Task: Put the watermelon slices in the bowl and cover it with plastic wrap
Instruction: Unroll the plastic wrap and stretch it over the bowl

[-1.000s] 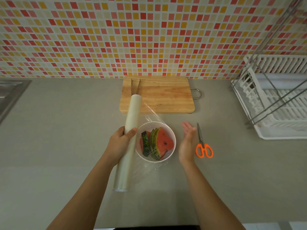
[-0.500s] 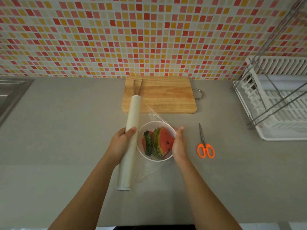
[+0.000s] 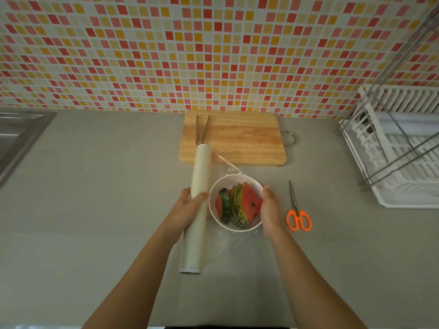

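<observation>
On our grey counter (image 3: pixel 95 186), the white bowl (image 3: pixel 234 178) of watermelon slices (image 3: pixel 247 203) sits between our hands. Our left hand (image 3: pixel 187 205) grips the plastic wrap roll (image 3: pixel 202 167) just beside it, and our right hand (image 3: pixel 270 207) lies flat against its right side.

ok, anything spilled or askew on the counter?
Nothing spilled. Only the plastic wrap looks untidy: it bunches in wrinkles at the far rim of the bowl, not yet cut from the roll in the left hand.

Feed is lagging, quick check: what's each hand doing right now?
Left hand: grips the long white plastic-wrap roll.
Right hand: open, pressing the white round bowl's side.
</observation>
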`<state>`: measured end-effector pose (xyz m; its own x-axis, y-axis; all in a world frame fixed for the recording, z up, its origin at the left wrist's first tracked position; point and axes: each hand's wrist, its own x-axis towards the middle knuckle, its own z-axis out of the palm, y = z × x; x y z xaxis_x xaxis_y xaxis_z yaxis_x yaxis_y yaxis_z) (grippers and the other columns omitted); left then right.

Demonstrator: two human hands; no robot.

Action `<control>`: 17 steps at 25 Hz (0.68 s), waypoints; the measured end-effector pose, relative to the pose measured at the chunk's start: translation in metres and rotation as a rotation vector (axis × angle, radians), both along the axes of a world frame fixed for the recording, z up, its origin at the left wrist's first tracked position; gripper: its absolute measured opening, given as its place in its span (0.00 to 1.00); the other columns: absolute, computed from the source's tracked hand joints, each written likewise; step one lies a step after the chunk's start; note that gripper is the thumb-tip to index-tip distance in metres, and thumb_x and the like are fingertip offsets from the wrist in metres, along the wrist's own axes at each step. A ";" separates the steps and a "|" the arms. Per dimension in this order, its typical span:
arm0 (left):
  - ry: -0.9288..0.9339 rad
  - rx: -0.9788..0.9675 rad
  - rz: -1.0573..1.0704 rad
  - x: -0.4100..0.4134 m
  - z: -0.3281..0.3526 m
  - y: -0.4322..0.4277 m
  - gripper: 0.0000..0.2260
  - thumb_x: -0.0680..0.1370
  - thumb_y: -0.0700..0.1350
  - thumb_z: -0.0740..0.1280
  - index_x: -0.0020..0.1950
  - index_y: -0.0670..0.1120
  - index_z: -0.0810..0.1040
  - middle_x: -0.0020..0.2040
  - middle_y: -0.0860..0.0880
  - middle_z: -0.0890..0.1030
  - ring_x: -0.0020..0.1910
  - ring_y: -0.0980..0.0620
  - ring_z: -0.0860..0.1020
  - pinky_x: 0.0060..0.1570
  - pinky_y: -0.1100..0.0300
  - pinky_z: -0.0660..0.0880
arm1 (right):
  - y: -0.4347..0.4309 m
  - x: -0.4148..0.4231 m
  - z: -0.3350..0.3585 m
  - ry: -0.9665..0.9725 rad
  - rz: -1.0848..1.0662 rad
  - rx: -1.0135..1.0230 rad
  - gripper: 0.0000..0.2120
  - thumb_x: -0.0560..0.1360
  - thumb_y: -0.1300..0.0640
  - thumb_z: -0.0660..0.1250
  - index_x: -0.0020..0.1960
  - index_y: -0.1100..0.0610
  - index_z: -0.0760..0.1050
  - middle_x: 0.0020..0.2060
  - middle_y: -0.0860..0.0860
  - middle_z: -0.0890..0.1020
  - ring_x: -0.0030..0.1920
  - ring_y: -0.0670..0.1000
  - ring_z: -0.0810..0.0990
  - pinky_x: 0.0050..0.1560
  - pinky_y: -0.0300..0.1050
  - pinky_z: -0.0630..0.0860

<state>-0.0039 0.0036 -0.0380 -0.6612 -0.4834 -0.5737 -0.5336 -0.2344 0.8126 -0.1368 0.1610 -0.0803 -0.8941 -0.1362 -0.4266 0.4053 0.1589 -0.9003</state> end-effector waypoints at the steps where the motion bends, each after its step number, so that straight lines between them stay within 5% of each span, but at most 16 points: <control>1: 0.025 0.010 -0.026 -0.004 0.000 0.005 0.24 0.74 0.53 0.68 0.67 0.52 0.65 0.56 0.47 0.78 0.50 0.46 0.81 0.50 0.48 0.80 | 0.005 -0.007 0.001 0.007 -0.012 0.012 0.16 0.80 0.50 0.52 0.53 0.57 0.74 0.48 0.53 0.79 0.51 0.51 0.76 0.49 0.42 0.68; 8: -0.069 -0.100 0.053 -0.021 -0.002 0.022 0.21 0.74 0.54 0.69 0.59 0.47 0.66 0.53 0.47 0.76 0.50 0.47 0.78 0.49 0.48 0.77 | 0.011 -0.024 0.003 0.021 0.000 0.132 0.22 0.80 0.48 0.51 0.59 0.63 0.75 0.56 0.60 0.79 0.58 0.58 0.76 0.60 0.51 0.72; 11: -0.076 -0.159 0.073 -0.017 -0.005 0.025 0.19 0.73 0.56 0.67 0.58 0.49 0.67 0.52 0.47 0.78 0.47 0.48 0.79 0.43 0.52 0.76 | 0.011 -0.023 0.002 0.034 0.006 0.135 0.23 0.80 0.47 0.51 0.58 0.63 0.75 0.55 0.59 0.79 0.57 0.58 0.76 0.57 0.49 0.72; 14: -0.037 -0.053 0.072 -0.013 -0.007 0.025 0.21 0.75 0.57 0.65 0.63 0.50 0.67 0.54 0.43 0.79 0.50 0.42 0.80 0.51 0.44 0.78 | 0.012 -0.022 0.004 0.062 -0.003 0.136 0.22 0.80 0.47 0.51 0.56 0.63 0.75 0.52 0.59 0.79 0.55 0.57 0.77 0.53 0.47 0.71; 17: 0.003 0.030 0.055 -0.002 -0.007 0.024 0.22 0.75 0.59 0.64 0.65 0.50 0.66 0.54 0.44 0.79 0.45 0.46 0.80 0.41 0.52 0.78 | 0.012 -0.021 0.004 0.081 0.030 0.115 0.21 0.80 0.48 0.50 0.52 0.61 0.75 0.50 0.59 0.80 0.52 0.57 0.78 0.51 0.47 0.72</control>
<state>-0.0063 0.0280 -0.0446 -0.6357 -0.5016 -0.5868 -0.5172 -0.2876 0.8061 -0.1581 0.1734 -0.0762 -0.9224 -0.1180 -0.3677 0.3256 0.2741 -0.9049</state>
